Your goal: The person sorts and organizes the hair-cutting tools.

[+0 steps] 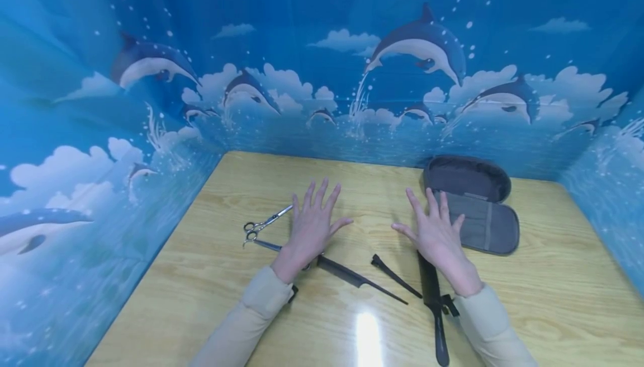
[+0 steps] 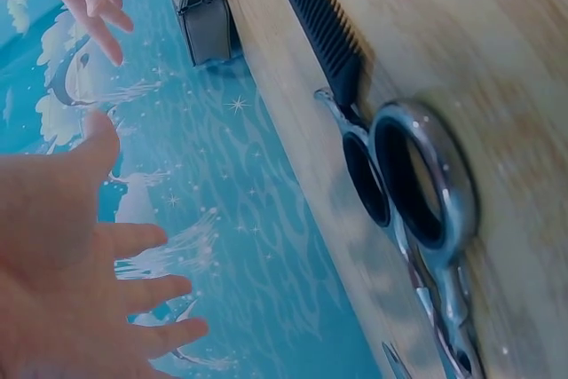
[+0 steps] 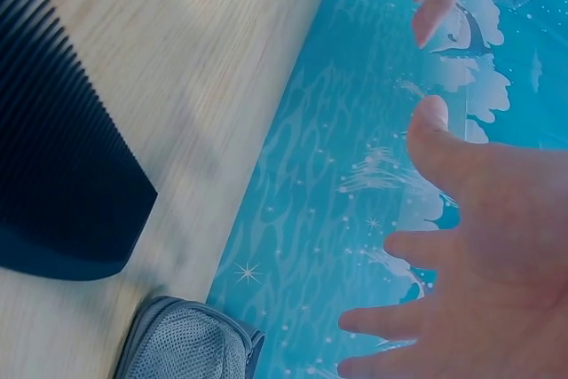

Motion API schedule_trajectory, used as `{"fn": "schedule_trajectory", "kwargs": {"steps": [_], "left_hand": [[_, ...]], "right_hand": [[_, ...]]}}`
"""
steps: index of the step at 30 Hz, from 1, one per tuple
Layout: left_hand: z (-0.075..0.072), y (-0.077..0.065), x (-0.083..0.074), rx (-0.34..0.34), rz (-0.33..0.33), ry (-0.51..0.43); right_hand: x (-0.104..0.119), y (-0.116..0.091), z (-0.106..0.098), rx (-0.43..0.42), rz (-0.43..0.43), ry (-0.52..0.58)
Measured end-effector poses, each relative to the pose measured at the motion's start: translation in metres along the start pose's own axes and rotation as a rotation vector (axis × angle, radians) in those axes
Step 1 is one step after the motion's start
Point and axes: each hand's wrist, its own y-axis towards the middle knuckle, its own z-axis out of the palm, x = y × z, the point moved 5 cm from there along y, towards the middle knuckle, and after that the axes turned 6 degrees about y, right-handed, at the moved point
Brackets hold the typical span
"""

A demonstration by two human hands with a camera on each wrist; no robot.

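Both hands hover over the table with fingers spread and nothing in them. My left hand (image 1: 311, 227) is above two pairs of scissors: one pair (image 1: 274, 217) lies to its left, and another (image 1: 266, 245) is partly hidden beneath it. A black tail comb (image 1: 344, 272) points away from that wrist. In the left wrist view, scissor finger rings (image 2: 466, 184) lie beside comb teeth (image 2: 324, 33). Under my right hand (image 1: 439, 235) is a wide black comb (image 1: 429, 283) with a handle, its top end covered. Left of it lies a black hair clip (image 1: 394, 276).
An unzipped grey case (image 1: 505, 230) lies open at the back right, near the right fingertips. A small black piece (image 1: 449, 305) sits by the right cuff, and another (image 1: 293, 293) peeks out at the left cuff. Dolphin-printed blue cloth (image 1: 302, 132) surrounds the wooden table (image 1: 553, 277).
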Motion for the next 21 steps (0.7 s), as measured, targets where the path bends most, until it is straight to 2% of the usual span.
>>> {"fn": "schedule_trajectory", "kwargs": {"steps": [5, 11, 16, 21], "left_hand": [[-0.003, 0.001, -0.001, -0.036, -0.006, -0.040], [-0.005, 0.002, -0.002, -0.103, 0.008, -0.085], [-0.009, 0.003, -0.002, -0.161, -0.006, -0.082], [-0.012, 0.004, -0.006, -0.204, 0.006, -0.076]], "right_hand": [[0.000, -0.001, -0.004, -0.034, -0.015, 0.002], [0.002, -0.002, -0.009, -0.124, -0.079, 0.013], [0.002, -0.001, -0.012, -0.218, -0.107, 0.048], [0.002, 0.000, -0.014, -0.291, -0.107, 0.096]]}}
